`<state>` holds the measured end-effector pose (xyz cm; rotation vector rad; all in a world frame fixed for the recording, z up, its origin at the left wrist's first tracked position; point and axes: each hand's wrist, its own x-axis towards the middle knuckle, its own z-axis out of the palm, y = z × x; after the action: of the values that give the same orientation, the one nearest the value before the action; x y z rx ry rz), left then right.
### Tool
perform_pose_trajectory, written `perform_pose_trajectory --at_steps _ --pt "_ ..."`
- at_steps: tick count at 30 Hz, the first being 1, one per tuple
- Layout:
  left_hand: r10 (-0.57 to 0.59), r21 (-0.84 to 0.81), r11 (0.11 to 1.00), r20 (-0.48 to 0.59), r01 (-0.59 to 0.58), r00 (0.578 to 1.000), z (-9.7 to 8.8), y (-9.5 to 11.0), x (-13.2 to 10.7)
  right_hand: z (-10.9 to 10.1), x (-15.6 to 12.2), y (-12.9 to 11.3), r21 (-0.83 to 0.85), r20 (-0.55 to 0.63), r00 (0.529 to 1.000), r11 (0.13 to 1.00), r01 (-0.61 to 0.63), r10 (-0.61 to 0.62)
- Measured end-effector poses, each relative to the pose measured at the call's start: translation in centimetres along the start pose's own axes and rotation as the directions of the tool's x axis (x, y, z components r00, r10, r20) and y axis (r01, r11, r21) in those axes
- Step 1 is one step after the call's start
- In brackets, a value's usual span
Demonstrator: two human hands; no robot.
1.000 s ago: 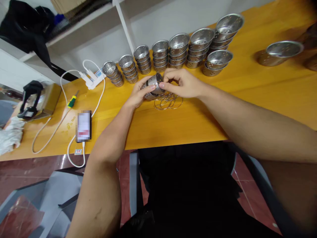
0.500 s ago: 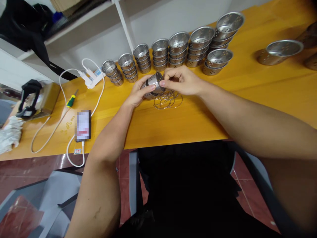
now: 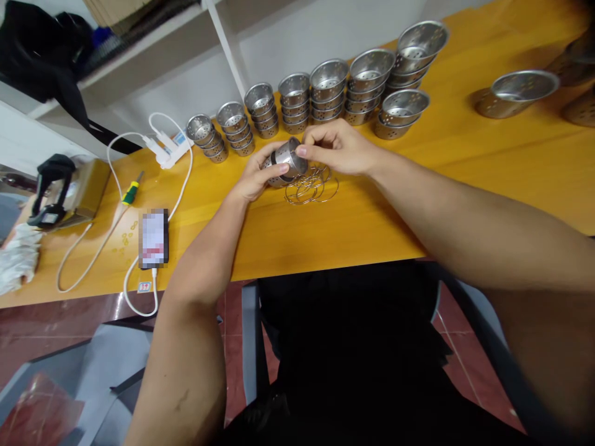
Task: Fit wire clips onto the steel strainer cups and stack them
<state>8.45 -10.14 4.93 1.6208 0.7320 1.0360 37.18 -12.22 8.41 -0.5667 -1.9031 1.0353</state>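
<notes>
My left hand (image 3: 260, 173) is wrapped round a perforated metal cup (image 3: 290, 156), tilted on its side above the table, with the thumb along its wall. A dark band shows across the cup's side, and I cannot tell whether a second cup sits inside. At the cup's right end, the thumb and fingertips of my right hand (image 3: 337, 148) are pinched together against it; anything between them is too small to make out. Just below both hands lies a loose tangle of thin wire rings (image 3: 313, 189) on the yellow table (image 3: 325, 238).
Several stacks of perforated cups (image 3: 328, 93) line the table's back. Another cup (image 3: 515, 96) stands at the right, with dark blurred cups beyond. To the left are a phone (image 3: 154, 238), a power strip (image 3: 174, 148), white cables, a green-yellow screwdriver (image 3: 132, 191) and small yellow rings (image 3: 127, 235).
The cup has tipped slightly in my left hand. My right fingertips have shifted a little up and left along its end. The whole view has moved slightly.
</notes>
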Motion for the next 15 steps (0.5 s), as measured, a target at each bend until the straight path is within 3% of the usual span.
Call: perform_pose_trajectory --at_steps 5,7,11,15 --pt "-0.031 0.019 0.999 -0.005 0.031 1.000 1.0 0.7 -0.5 -0.4 0.2 -0.3 0.283 -0.035 0.992 0.953 -0.109 0.124" --pt "-0.056 0.022 0.998 -0.032 0.057 0.998 1.3 0.6 -0.5 -0.5 0.1 -0.4 0.300 -0.107 0.980 0.945 -0.128 0.166" --pt "-0.124 0.005 0.992 -0.136 0.126 0.983 1.3 0.7 -0.5 -0.4 -0.2 0.1 0.030 -0.220 0.956 0.981 -0.193 0.195" --pt "-0.137 -0.041 0.990 -0.203 0.132 0.969 1.3 1.2 -0.5 -0.3 -0.6 2.0 -0.341 -0.213 0.967 0.918 -0.204 0.136"
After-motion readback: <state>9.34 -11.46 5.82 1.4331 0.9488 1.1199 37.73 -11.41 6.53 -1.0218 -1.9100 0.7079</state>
